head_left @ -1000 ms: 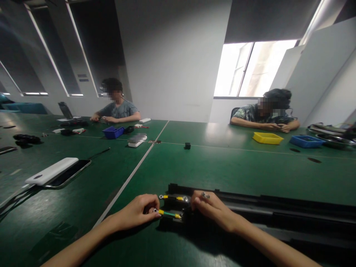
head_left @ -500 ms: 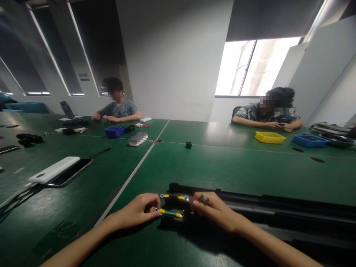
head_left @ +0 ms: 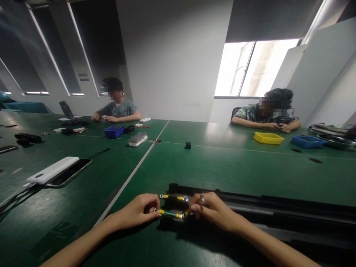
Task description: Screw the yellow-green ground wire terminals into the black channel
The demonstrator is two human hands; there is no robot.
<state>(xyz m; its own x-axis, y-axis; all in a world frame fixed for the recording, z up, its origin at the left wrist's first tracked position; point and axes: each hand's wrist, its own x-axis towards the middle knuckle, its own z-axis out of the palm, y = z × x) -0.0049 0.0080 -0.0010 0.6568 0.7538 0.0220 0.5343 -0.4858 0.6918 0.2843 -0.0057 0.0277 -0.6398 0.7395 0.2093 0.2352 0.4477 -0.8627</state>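
Evidently, the workpiece is the green lead (head_left: 169,214), positioned between the hands at the left end of a long black housing (head_left: 278,207) on the counter (head_left: 155,170).

Left hand (head_left: 143,208): thumb and forefinger pinch the lead's left end at its metal ring terminal; remaining fingers are curled. Right hand (head_left: 210,208): fingers are bent, tips beside the lead's right end; from where I stand, I cannot tell whether they grip anything.

Handling: expect a light, short part, firm at the crimped ends and moderately flexible between. The smooth terminals probably turn easily under the fingertips, and breakage seems unlikely. Take hold at the yellow sleeves, which should offer better grip than bare metal; avoid bending at the crimps.

Materials: the lead has a green jacket between 2 yellow sleeves, apparently plastic. A black lead (head_left: 171,197) lies just beyond it, also with 2 yellow sleeves, plus a flat ring terminal at each end. The housing is straight-edged, dark and matte, with lengthwise channels and a greyish inner strip. The counter's green surface is smooth and slightly glossy.
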